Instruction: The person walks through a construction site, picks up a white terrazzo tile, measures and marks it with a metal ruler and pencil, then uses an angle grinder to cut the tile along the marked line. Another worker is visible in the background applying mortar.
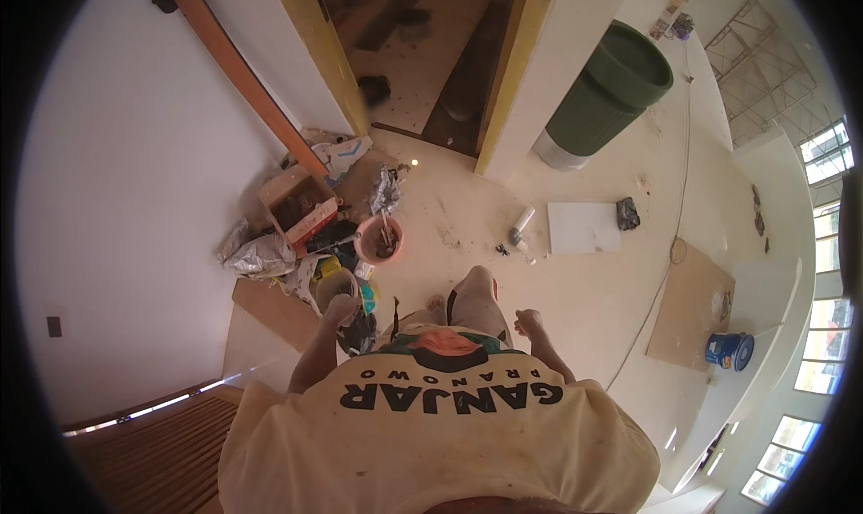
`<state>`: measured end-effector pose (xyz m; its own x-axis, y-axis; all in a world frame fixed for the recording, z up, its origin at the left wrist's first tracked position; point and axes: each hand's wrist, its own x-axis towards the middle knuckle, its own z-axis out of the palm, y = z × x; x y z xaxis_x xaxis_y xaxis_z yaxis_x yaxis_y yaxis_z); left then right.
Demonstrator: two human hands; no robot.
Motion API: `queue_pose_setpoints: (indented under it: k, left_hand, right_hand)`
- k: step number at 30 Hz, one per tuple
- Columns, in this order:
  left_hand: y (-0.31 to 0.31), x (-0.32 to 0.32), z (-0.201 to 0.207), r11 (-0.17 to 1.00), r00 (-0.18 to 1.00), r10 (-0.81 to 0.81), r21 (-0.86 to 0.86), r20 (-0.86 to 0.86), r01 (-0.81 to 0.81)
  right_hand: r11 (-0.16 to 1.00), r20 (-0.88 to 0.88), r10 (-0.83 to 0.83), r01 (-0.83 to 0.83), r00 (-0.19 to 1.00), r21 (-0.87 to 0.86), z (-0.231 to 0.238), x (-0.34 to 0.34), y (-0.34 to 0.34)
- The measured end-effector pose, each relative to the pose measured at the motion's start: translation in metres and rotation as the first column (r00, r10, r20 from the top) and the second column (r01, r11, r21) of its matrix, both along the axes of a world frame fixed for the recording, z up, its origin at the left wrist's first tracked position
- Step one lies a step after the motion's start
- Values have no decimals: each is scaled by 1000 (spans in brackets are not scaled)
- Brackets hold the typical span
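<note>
My left hand [342, 310] is closed on the near rim of a round greyish bucket [336, 285], low beside my left leg. What lies inside the bucket is too dim to tell. My right hand [529, 322] hangs by my right thigh with its fingers curled in, and nothing shows in it. Ahead of the bucket stands a pink bucket [368, 248] with dark tools or scraps in it. Beside it lies an open cardboard box [297, 207] among crumpled bags.
An orange-brown beam [243, 74] leans on the left wall. A doorway [422, 65] opens ahead. On the right are a large green drum [611, 96], a white board [575, 227], a brown sheet [688, 307] and a blue pail [729, 351]. A cord [680, 181] crosses the floor.
</note>
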<state>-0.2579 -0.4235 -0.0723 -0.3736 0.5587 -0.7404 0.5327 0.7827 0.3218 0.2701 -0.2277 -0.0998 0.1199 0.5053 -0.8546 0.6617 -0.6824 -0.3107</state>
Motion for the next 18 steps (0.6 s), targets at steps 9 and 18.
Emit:
queue_pose_setpoints:
  k: [9, 18]
  left_hand:
    - [197, -34, 27, 731, 714, 599, 117, 362, -672]
    - [333, -86, 69, 414, 502, 727, 284, 469, -865]
  right_hand:
    - [968, 30, 252, -252, 967, -8, -31, -73, 235]
    - [749, -115, 600, -505, 792, 430, -55, -249, 454]
